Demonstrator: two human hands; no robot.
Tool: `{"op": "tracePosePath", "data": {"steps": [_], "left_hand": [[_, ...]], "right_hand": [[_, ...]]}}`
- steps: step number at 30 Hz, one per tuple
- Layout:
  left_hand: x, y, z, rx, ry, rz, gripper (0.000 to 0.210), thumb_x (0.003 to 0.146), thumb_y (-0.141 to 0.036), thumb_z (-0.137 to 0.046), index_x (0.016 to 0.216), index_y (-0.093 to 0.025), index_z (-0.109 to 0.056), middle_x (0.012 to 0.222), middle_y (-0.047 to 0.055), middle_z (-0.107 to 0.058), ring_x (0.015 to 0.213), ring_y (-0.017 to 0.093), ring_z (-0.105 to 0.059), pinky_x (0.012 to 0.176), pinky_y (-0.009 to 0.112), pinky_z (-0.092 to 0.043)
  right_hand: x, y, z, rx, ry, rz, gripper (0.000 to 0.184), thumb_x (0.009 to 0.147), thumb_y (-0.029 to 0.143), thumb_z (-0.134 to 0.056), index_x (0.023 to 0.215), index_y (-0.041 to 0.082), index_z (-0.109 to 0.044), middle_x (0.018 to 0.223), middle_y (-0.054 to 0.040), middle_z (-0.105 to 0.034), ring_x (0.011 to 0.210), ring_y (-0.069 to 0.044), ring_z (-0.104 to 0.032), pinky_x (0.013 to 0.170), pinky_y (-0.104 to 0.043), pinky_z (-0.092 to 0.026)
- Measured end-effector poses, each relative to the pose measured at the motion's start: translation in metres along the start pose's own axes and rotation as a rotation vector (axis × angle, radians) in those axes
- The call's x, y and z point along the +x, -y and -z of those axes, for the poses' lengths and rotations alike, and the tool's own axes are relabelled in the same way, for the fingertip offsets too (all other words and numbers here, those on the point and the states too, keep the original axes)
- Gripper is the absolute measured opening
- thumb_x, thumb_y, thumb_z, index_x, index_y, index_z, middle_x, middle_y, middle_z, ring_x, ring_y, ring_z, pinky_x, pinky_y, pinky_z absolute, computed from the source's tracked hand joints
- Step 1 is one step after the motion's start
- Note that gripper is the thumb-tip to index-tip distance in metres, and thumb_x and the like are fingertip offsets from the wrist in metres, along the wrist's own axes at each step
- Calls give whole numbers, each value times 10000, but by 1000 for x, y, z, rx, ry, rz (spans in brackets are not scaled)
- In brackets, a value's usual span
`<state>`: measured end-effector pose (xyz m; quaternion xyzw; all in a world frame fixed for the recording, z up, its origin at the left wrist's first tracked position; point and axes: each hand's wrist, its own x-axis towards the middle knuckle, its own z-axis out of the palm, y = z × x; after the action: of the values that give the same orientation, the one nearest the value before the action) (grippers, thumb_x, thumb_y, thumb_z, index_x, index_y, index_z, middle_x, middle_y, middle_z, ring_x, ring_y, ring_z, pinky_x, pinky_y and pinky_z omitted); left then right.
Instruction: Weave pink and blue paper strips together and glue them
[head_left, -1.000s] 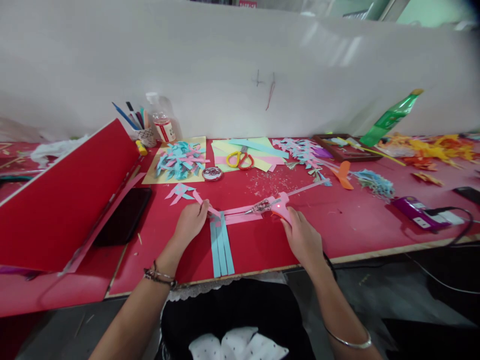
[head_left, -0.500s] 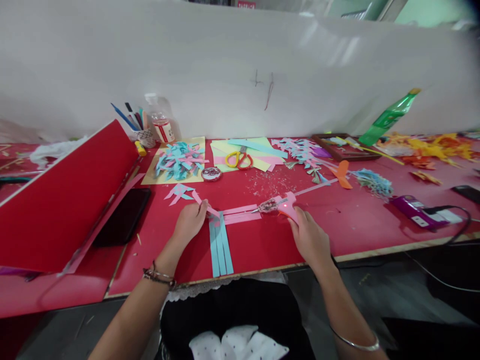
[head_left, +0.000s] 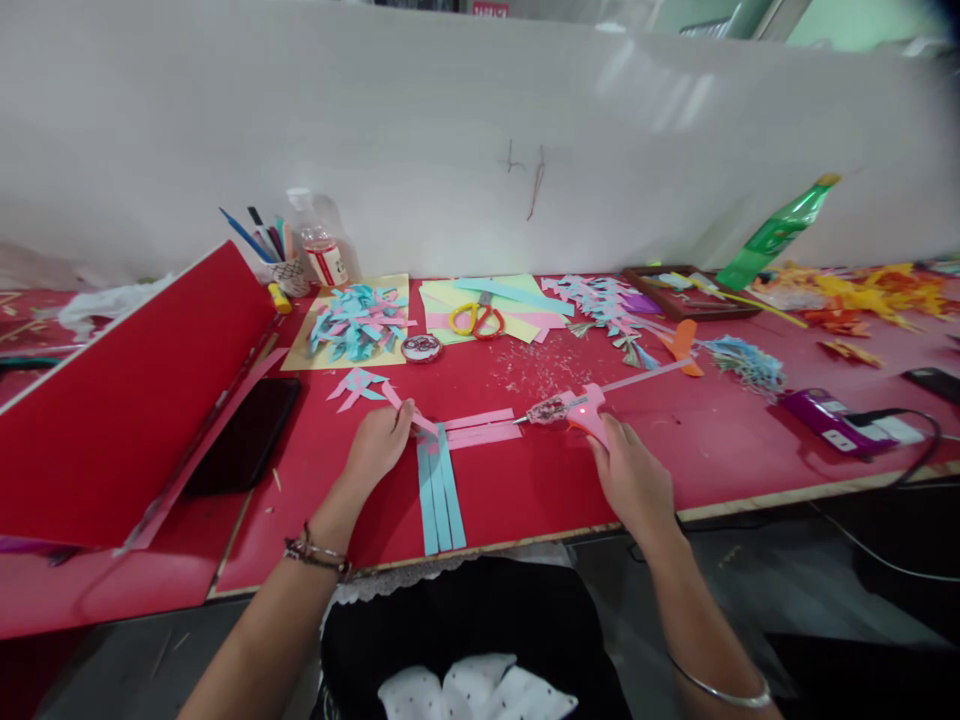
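Note:
Pinched in my left hand [head_left: 381,440] is a pink paper strip [head_left: 416,413], part of a piece of crossed paper strips lying on the red table. Blue strips [head_left: 440,500] run from that piece toward the table's front edge, and pink strips [head_left: 484,428] stretch to the right. My right hand [head_left: 634,480] is wrapped round a pink hot glue gun [head_left: 589,408]. Its metal tip is just off the right ends of the pink strips, and a long glue stick [head_left: 646,377] pokes out of its back. Beyond my left hand rests a small folded pink-and-blue paper piece [head_left: 358,386].
Scissors [head_left: 478,318] lie on coloured paper sheets [head_left: 442,298] at the back. A red board [head_left: 142,400] leans at the left over a black phone [head_left: 244,440]. A green bottle [head_left: 780,235], a purple box with a cable [head_left: 836,425] and yellow-orange paper [head_left: 877,300] stand rightward.
My right hand and the glue gun have moved slightly to the right, off the ends of the pink strips. My left hand stays in nearly the same place, still pinching the strip.

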<state>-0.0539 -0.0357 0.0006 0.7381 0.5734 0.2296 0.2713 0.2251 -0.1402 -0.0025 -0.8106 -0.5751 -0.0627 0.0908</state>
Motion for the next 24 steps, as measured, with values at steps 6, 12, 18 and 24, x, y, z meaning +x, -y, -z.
{"op": "tracePosePath", "data": {"steps": [6,12,18,24], "left_hand": [[1,0,0,6,-4,3,561,830,-436,-202,608,-134,-620,632,89,-647,646,177,-595,642,261,-422],[1,-1,0,6,-1,-9,560,833,-431,-200,604,-136,-617,626,85,-645,648,178,-596,647,260,-422],[0,-2,0,14,6,2,561,834,-437,-200,602,-140,-615,628,81,-648,650,180,-599,656,267,-419],[-1,-2,0,13,-1,-7,548,836,-426,-213,582,-144,-609,612,83,-642,640,178,-598,636,263,-414]], "right_hand": [[1,-2,0,-5,-13,3,370,855,314,-303,1181,158,-381,1023,-113,-547,812,-202,-554,534,-270,-374],[0,-6,0,-15,-67,8,368,845,316,-309,1166,160,-400,975,-115,-553,784,-208,-547,522,-273,-365],[20,-10,14,6,-135,5,440,819,395,-340,1181,147,-374,980,-133,-540,817,-229,-539,561,-290,-386],[67,-11,-6,102,-83,23,456,789,399,-385,1138,105,-399,982,-159,-530,862,-246,-532,627,-317,-404]]}}
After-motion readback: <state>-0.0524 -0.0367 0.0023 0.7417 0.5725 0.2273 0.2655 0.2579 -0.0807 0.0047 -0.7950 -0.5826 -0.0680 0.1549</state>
